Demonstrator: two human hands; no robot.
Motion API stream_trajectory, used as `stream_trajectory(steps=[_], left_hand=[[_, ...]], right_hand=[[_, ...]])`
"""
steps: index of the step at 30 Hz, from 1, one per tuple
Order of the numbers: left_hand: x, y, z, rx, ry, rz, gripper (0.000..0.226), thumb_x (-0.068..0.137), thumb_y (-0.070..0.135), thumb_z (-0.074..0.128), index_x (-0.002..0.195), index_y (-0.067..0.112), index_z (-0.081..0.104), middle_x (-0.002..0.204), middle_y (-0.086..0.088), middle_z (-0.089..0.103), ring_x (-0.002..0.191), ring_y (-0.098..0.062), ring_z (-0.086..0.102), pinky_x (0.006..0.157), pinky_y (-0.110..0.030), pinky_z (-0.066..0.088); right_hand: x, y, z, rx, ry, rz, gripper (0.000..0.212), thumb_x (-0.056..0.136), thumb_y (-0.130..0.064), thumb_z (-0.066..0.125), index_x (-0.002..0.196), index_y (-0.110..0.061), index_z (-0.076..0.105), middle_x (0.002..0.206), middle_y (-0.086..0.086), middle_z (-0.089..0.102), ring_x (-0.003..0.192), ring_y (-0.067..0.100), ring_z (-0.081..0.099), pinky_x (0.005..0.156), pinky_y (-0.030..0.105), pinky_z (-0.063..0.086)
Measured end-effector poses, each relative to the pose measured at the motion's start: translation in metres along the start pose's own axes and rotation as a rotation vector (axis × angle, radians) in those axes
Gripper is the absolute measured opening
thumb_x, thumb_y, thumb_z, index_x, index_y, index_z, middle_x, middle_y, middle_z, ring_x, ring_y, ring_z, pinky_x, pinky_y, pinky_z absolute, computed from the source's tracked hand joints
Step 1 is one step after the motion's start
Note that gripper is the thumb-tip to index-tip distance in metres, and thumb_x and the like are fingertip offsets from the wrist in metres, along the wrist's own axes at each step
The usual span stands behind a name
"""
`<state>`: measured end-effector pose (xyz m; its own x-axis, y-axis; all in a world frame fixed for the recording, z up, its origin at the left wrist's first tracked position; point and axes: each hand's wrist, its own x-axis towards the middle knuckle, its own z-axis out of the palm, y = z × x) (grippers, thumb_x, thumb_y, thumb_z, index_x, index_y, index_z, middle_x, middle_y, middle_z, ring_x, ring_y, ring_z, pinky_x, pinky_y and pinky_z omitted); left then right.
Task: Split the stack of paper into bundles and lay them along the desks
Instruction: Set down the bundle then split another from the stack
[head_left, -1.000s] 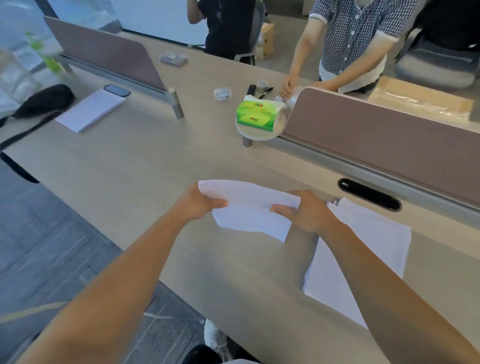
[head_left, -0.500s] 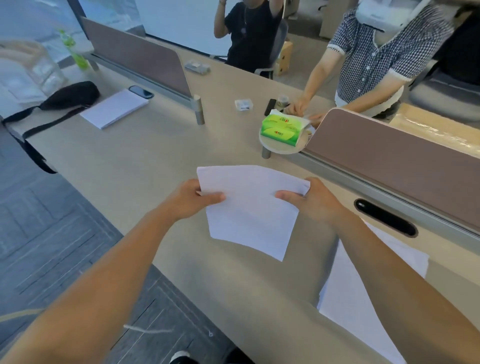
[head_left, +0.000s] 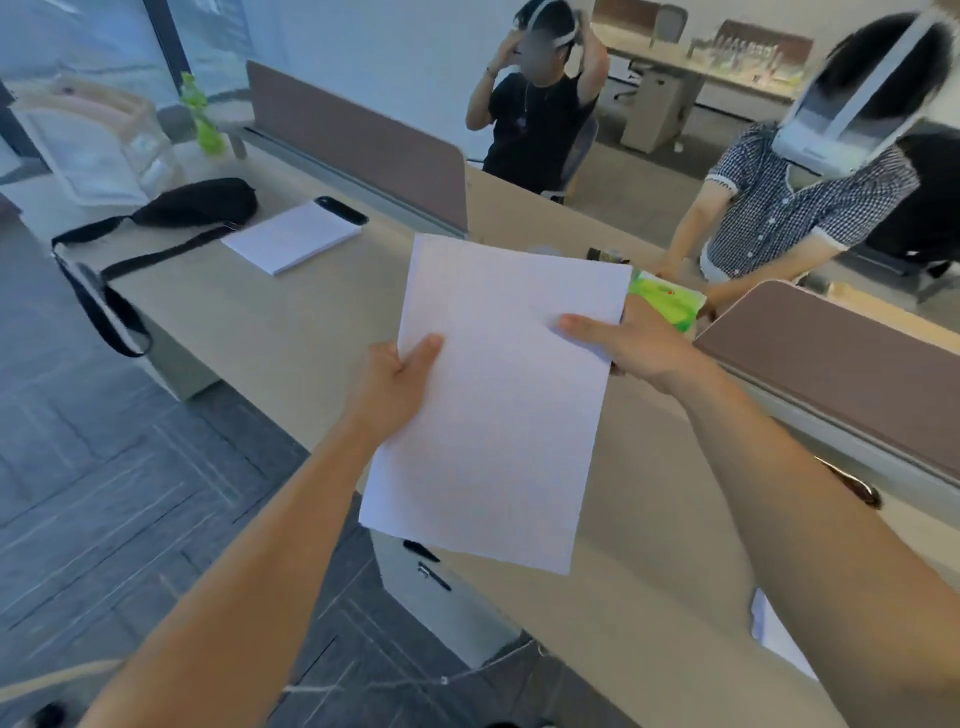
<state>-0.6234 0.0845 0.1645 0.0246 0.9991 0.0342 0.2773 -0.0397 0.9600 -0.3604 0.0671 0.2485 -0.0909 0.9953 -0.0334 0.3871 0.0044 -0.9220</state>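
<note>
Both arms reach forward from the bottom of the view, bare to the elbow, and meet on 1 bundle of paper (head_left: 498, 395) held in the air above the desk (head_left: 291, 332). The left hand (head_left: 400, 387) grips the left long edge of the bundle, thumb lying on the top sheet and the other fingers hidden below. The right hand (head_left: 631, 345) grips the right long edge higher up, thumb stretched flat across the top sheet and the fingers under it. So both hands are closed on the bundle, and it is tilted, its far edge raised and its near corner hanging over the near desk edge.

Under the right forearm, a corner of the remaining stack (head_left: 774, 636) lies on the desk, mostly hidden by the arm.

Further along the desk, to the left, another bundle (head_left: 293, 236) already lies flat, with a dark phone (head_left: 340, 209) touching its far edge and a black bag (head_left: 192, 200) just beside it, its strap hanging over the desk end. Between this bundle and the held one, the desk surface is bare and wide. A brown divider panel (head_left: 363, 140) closes the far side there; a 2nd panel (head_left: 841, 348) stands on the right. A green tissue pack (head_left: 670, 304) sits just behind the right hand. 2 persons with headsets are behind the panels.
</note>
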Motion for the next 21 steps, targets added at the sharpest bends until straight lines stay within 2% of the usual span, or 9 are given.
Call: stream_trajectory(steps=[2, 4, 7, 10, 12, 14, 15, 18, 21], left_hand=[[0.006, -0.01, -0.033, -0.052, 0.0, -0.044, 0.048, 0.09, 0.054, 0.053, 0.077, 0.01, 0.069, 0.063, 0.006, 0.065, 0.053, -0.005, 0.064, 0.053, -0.02, 0.052], [0.009, -0.019, -0.056, -0.084, 0.0, -0.116, 0.054, 0.086, 0.061, 0.05, 0.081, 0.01, 0.067, 0.074, -0.001, 0.066, 0.067, -0.02, 0.066, 0.07, -0.036, 0.056], [0.016, -0.031, -0.084, -0.138, 0.029, -0.207, 0.026, 0.094, 0.051, 0.05, 0.079, 0.03, 0.052, 0.08, 0.011, 0.058, 0.075, -0.01, 0.057, 0.079, -0.032, 0.044], [0.033, -0.041, -0.104, -0.139, 0.017, -0.279, 0.034, 0.089, 0.058, 0.052, 0.092, 0.025, 0.061, 0.086, 0.011, 0.063, 0.089, -0.019, 0.063, 0.083, -0.034, 0.048], [0.048, -0.049, -0.113, -0.13, 0.048, -0.305, 0.035, 0.086, 0.061, 0.053, 0.085, 0.026, 0.058, 0.085, 0.01, 0.062, 0.09, -0.022, 0.062, 0.086, -0.038, 0.051], [0.067, -0.057, -0.119, -0.108, 0.088, -0.277, 0.049, 0.082, 0.068, 0.052, 0.072, 0.02, 0.059, 0.074, 0.005, 0.063, 0.077, -0.023, 0.064, 0.078, -0.04, 0.055], [0.075, -0.058, -0.121, -0.1, 0.115, -0.231, 0.059, 0.081, 0.07, 0.05, 0.063, 0.014, 0.054, 0.065, 0.0, 0.058, 0.063, -0.022, 0.059, 0.064, -0.038, 0.054], [0.107, -0.066, -0.124, -0.073, 0.21, -0.094, 0.065, 0.087, 0.065, 0.049, 0.053, 0.011, 0.04, 0.054, -0.009, 0.041, 0.047, -0.019, 0.04, 0.047, -0.032, 0.033], [0.157, -0.074, -0.12, -0.08, 0.28, -0.059, 0.074, 0.082, 0.068, 0.05, 0.057, -0.003, 0.051, 0.053, -0.011, 0.05, 0.047, -0.021, 0.05, 0.043, -0.038, 0.041]], right_hand=[[0.009, -0.004, 0.036, -0.062, 0.102, 0.084, 0.044, 0.093, -0.04, 0.063, 0.051, -0.027, 0.062, 0.046, -0.018, 0.056, 0.045, -0.002, 0.052, 0.053, 0.022, 0.038], [0.013, 0.001, 0.071, 0.061, 0.083, 0.181, 0.037, 0.09, -0.053, 0.058, 0.075, -0.021, 0.071, 0.069, -0.011, 0.072, 0.069, 0.012, 0.067, 0.067, 0.029, 0.05], [0.024, 0.007, 0.129, 0.277, 0.117, 0.244, 0.044, 0.093, -0.051, 0.055, 0.119, -0.018, 0.067, 0.118, -0.003, 0.071, 0.107, 0.019, 0.067, 0.096, 0.038, 0.05], [0.041, 0.008, 0.166, 0.278, 0.269, 0.178, 0.025, 0.102, -0.03, 0.048, 0.113, -0.016, 0.065, 0.101, -0.007, 0.069, 0.091, 0.01, 0.065, 0.078, 0.02, 0.051], [0.057, 0.006, 0.182, 0.185, 0.325, 0.134, 0.023, 0.102, -0.028, 0.046, 0.097, -0.019, 0.067, 0.086, -0.012, 0.067, 0.076, 0.001, 0.062, 0.061, 0.01, 0.047], [0.076, 0.008, 0.192, 0.14, 0.378, 0.077, 0.027, 0.102, -0.028, 0.045, 0.083, -0.024, 0.064, 0.074, -0.015, 0.062, 0.065, -0.006, 0.057, 0.057, 0.012, 0.045], [0.087, 0.008, 0.198, 0.138, 0.401, 0.038, 0.028, 0.103, -0.028, 0.044, 0.082, -0.025, 0.063, 0.073, -0.015, 0.062, 0.064, -0.007, 0.057, 0.061, 0.014, 0.045], [0.123, 0.014, 0.216, 0.152, 0.463, -0.115, 0.029, 0.104, -0.03, 0.041, 0.106, -0.014, 0.065, 0.094, -0.009, 0.068, 0.086, 0.001, 0.063, 0.077, 0.023, 0.05], [0.171, 0.025, 0.23, 0.122, 0.544, -0.191, 0.028, 0.103, -0.03, 0.041, 0.118, -0.017, 0.061, 0.104, -0.002, 0.07, 0.098, 0.007, 0.066, 0.087, 0.022, 0.05]])
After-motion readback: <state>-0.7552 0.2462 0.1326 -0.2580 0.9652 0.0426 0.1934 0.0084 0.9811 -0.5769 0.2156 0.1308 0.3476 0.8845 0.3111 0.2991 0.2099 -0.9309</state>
